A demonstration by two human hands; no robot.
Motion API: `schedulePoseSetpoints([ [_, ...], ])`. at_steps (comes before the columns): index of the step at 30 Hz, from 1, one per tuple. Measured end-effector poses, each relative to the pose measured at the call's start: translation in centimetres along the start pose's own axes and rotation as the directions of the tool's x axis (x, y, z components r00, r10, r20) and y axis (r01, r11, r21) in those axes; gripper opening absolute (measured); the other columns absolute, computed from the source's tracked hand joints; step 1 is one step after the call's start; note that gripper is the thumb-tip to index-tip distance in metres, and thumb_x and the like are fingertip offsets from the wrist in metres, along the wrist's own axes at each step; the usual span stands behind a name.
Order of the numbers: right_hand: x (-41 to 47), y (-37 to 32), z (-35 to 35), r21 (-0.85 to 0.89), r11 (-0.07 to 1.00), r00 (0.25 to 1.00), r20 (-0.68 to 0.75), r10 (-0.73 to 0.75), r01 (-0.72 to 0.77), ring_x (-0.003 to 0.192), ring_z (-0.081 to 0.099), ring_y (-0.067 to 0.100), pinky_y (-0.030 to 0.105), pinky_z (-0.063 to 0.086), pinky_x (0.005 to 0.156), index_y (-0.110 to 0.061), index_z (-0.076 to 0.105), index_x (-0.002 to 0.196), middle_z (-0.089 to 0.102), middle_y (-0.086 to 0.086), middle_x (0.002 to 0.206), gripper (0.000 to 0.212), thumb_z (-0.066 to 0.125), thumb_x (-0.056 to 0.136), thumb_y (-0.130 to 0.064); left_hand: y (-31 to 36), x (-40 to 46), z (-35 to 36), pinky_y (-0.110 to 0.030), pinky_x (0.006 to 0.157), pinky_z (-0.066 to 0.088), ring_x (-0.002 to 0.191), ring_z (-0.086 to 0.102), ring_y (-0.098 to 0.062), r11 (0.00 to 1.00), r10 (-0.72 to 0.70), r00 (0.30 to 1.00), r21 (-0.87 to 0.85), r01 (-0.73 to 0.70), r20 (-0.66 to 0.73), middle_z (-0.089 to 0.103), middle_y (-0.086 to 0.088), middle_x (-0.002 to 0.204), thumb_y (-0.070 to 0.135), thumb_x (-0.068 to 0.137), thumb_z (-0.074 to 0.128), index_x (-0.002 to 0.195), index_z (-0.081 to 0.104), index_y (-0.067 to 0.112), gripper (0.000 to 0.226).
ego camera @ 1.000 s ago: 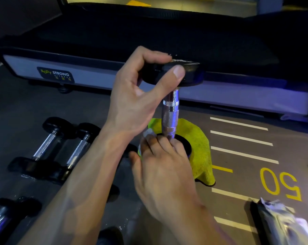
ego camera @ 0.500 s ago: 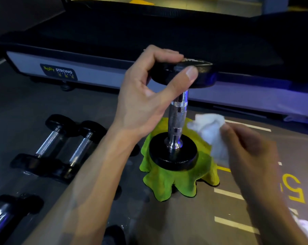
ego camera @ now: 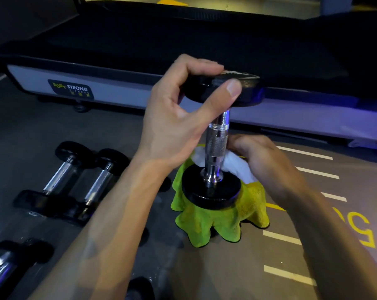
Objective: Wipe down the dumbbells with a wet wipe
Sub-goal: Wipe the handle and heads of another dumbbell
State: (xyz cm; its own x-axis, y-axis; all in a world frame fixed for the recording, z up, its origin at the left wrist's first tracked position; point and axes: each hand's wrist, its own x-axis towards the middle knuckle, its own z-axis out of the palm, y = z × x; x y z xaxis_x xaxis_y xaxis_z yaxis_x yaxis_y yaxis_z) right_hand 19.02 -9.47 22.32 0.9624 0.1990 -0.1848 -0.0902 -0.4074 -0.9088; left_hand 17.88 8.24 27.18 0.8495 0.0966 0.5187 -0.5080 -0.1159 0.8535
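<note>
A dumbbell (ego camera: 216, 146) with black end plates and a knurled chrome handle stands upright on a lime-green cloth (ego camera: 218, 226) on the floor. My left hand (ego camera: 183, 118) grips its top plate between thumb and fingers. My right hand (ego camera: 263, 161) holds a white wet wipe (ego camera: 237, 165) pressed against the far side of the handle's lower part, just above the bottom plate. Part of the wipe is hidden behind the handle.
Two small dumbbells (ego camera: 75, 180) lie side by side on the floor at the left, and another dumbbell (ego camera: 7, 263) lies at the lower left. A treadmill base (ego camera: 118, 92) runs across the back. White and yellow floor markings (ego camera: 313, 174) lie at the right.
My right hand came off the bottom plate with the wipe, swung out to the right, and has now returned, pressing the wipe behind the handle. My left hand kept its grip.
</note>
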Motion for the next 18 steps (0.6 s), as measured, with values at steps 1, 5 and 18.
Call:
schedulePoseSetpoints([
  [1, 0.5, 0.2, 0.4, 0.101, 0.995, 0.999, 0.021, 0.025, -0.027, 0.096, 0.066, 0.018, 0.062, 0.047, 0.101, 0.000, 0.070, 0.105, 0.072, 0.023, 0.104, 0.049, 0.051, 0.090, -0.043, 0.0, 0.0, 0.0, -0.048, 0.104, 0.054, 0.113, 0.069, -0.019, 1.000, 0.001, 1.000, 0.002, -0.001, 0.000, 0.071, 0.002, 0.114, 0.033, 0.090, 0.077, 0.106, 0.066, 0.023, 0.021],
  [5, 1.1, -1.4, 1.9, 0.609, 0.736, 0.935, 0.341, 0.095, -0.297, 0.107, 0.067, 0.047, 0.051, 0.059, 0.088, 0.006, 0.061, 0.126, 0.067, 0.034, 0.120, 0.069, 0.029, 0.109, -0.053, -0.1, 0.1, 0.1, -0.049, 0.103, 0.055, 0.113, 0.069, -0.017, 1.000, 0.006, 1.000, 0.012, -0.006, 0.000, 0.071, 0.005, 0.114, 0.032, 0.091, 0.077, 0.106, 0.066, 0.025, 0.020],
  [18, -1.8, -3.2, 3.5, 0.861, 0.461, 0.976, 0.194, 0.094, -0.215, 0.102, 0.066, 0.035, 0.044, 0.051, 0.098, 0.006, 0.059, 0.130, 0.070, 0.027, 0.117, 0.061, 0.027, 0.111, -0.042, -1.0, 0.3, 0.0, -0.030, 0.090, 0.051, 0.099, 0.067, -0.010, 1.000, 0.027, 0.999, 0.015, -0.027, -0.038, 0.070, 0.003, 0.106, 0.027, 0.096, 0.074, 0.112, 0.066, 0.014, 0.022],
])
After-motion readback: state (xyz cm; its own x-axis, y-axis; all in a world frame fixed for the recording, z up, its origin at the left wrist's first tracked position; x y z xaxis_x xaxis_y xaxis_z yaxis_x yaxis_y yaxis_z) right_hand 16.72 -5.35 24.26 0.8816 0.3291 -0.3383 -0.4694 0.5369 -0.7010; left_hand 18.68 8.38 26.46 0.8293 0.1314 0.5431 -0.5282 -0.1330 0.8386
